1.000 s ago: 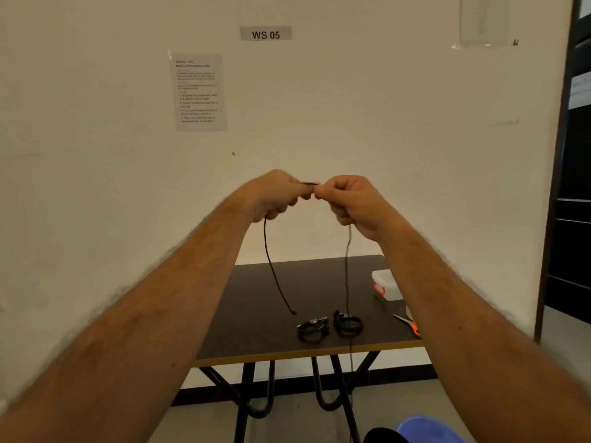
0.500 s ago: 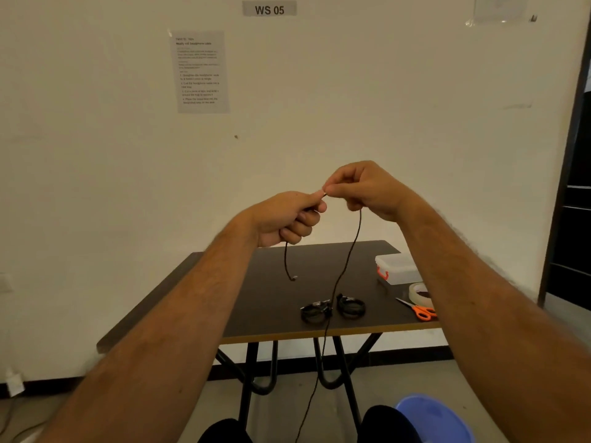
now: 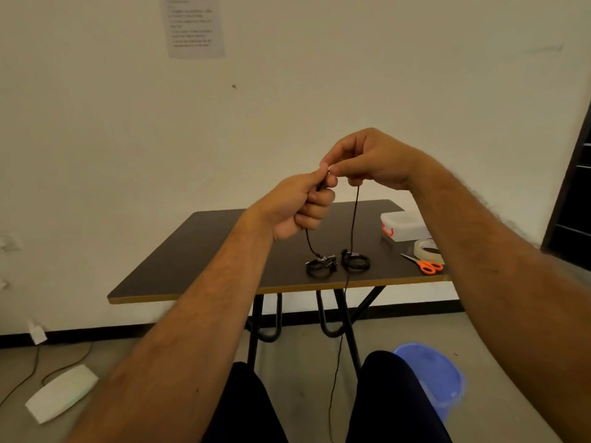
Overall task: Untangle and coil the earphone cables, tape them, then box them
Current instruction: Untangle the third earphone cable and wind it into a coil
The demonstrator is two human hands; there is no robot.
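Note:
A black earphone cable (image 3: 354, 219) is held in the air in front of the dark table (image 3: 204, 257). My left hand (image 3: 300, 206) grips one part of it in a fist, and a short end hangs below that fist. My right hand (image 3: 367, 161) pinches the cable just above, fingertips touching the left thumb. A long strand drops from the right hand past the table edge toward the floor. Two coiled black earphone cables (image 3: 319, 266) (image 3: 355, 260) lie side by side near the table's front edge.
A clear plastic box (image 3: 404, 226) with a red latch, a roll of clear tape (image 3: 427, 251) and orange-handled scissors (image 3: 425, 265) sit at the table's right end. A blue bucket (image 3: 438, 375) stands on the floor by my right knee. A white device (image 3: 60, 393) lies on the floor at the left.
The view has tilted down and my knees now show. My right hand rose above the left. The short end hanging from my left fist has shortened.

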